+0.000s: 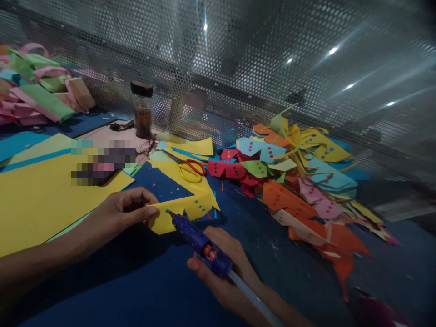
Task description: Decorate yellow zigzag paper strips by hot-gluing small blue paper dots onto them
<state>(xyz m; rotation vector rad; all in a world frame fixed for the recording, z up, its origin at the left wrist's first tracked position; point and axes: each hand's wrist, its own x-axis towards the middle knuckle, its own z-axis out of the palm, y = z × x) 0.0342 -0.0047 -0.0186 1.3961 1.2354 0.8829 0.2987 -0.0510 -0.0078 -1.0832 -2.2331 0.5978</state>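
Observation:
My left hand (127, 209) pinches the left end of a yellow paper piece (177, 210) between thumb and fingers. The piece has a notch in its lower edge and small dark squares near its right end. My right hand (225, 263) is wrapped round a blue glue gun (194, 238) with a clear glue stick coming out of its back. The gun's nozzle is at the paper's left part, close to a small blue square. Behind the piece, scissors (192, 171) with red and yellow handles lie on yellow paper scraps.
Yellow sheets (61, 195) lie at the left, with a blurred-out dark object (109, 165) on them. A jar (142, 116) stands behind. Folded colored papers (44, 91) are piled at the far left, colorful cut pieces (289, 200) at the right. A perforated metal panel (170, 54) borders the blue table (119, 290).

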